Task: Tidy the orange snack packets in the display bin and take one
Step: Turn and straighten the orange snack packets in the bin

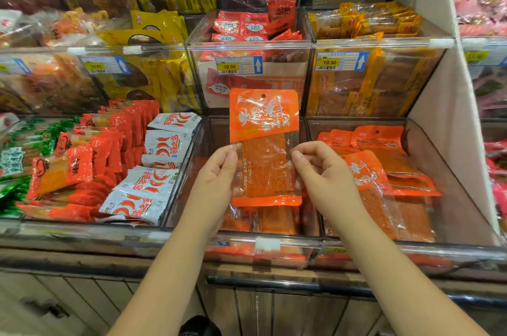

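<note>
one orange snack packet point(264, 143) upright above the clear display bin point(267, 243), left hand point(216, 176) and right hand point(323, 173) each pinching a side edge; perhaps four more packets point(263, 219) beneath.

You are holding one orange snack packet point(264, 143) upright above the display bin point(296, 239). Its orange printed header with the hang hole is pointing up, and its clear window is showing a flat reddish-orange slab. Your left hand point(219, 173) is pinching its left edge and your right hand point(321, 171) is pinching its right edge, both about mid-height. Below it, more orange packets point(274, 219) are lying flat along the bin's front wall, overlapping one another.
</note>
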